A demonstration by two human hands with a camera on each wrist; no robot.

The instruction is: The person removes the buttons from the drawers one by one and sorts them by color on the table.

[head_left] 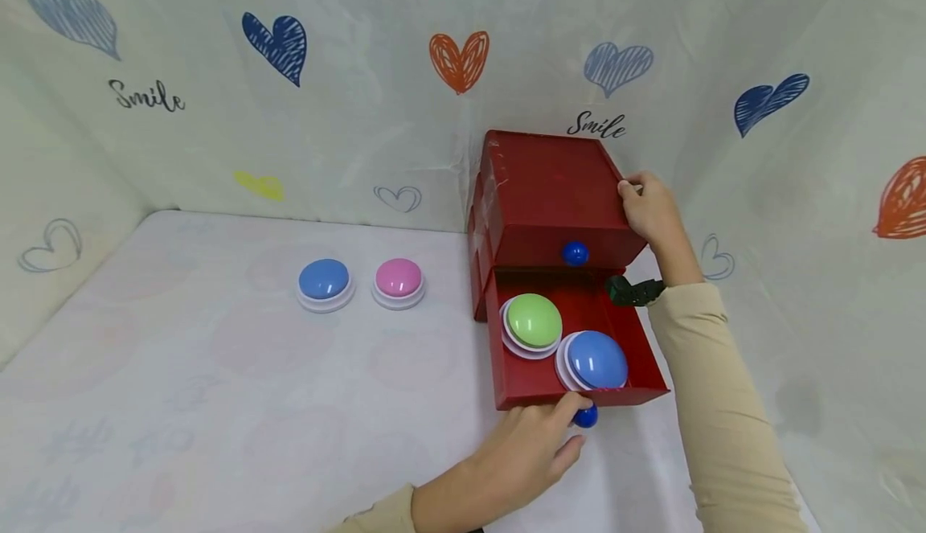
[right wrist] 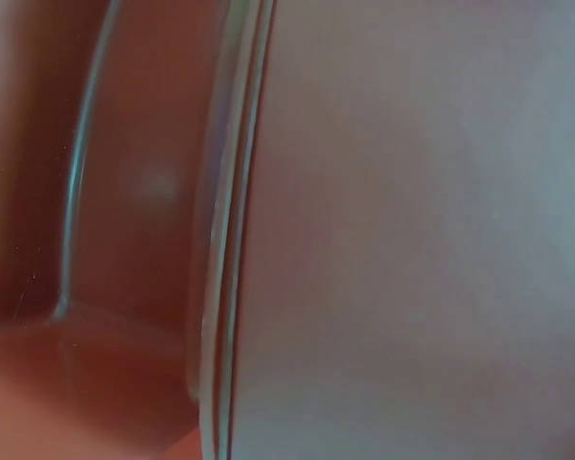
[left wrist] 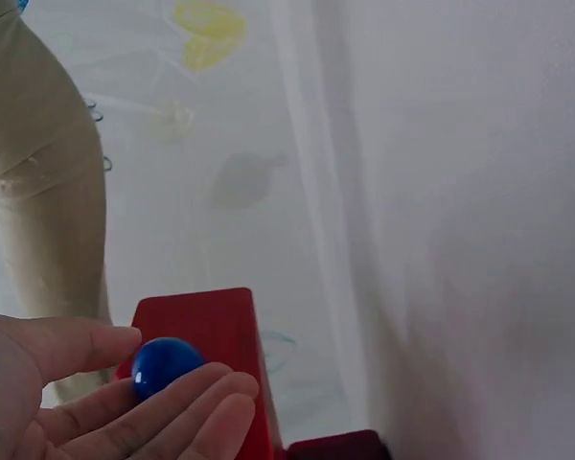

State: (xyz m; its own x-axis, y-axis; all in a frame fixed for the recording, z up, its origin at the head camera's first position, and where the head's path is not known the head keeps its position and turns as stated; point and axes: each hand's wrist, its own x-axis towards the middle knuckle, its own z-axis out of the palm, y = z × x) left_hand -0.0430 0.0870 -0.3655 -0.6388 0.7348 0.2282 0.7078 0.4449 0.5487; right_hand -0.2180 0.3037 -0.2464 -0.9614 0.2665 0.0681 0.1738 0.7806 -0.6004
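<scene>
A red drawer box [head_left: 553, 179] stands against the back wall with its lower drawer [head_left: 524, 395] pulled out. Inside the drawer lie a green-topped push button light [head_left: 535, 321] and a larger blue-topped one [head_left: 597, 359], both on white bases. My left hand [head_left: 524, 448] is at the drawer's blue knob [head_left: 587, 416], the index finger hooked at it; in the left wrist view a blue knob [left wrist: 168, 366] shows between thumb and fingers. My right hand [head_left: 651, 205] grips the box's upper right edge; the right wrist view holds only red surfaces [right wrist: 412, 230] close up.
On the white table [head_left: 289, 404], left of the box, sit a blue-topped light [head_left: 324, 280] and a pink-topped light [head_left: 399, 279]. The upper drawer carries another blue knob [head_left: 575, 253]. A dark green strap [head_left: 637, 292] shows by the right wrist. Heart-printed sheeting [head_left: 362, 115] hangs behind.
</scene>
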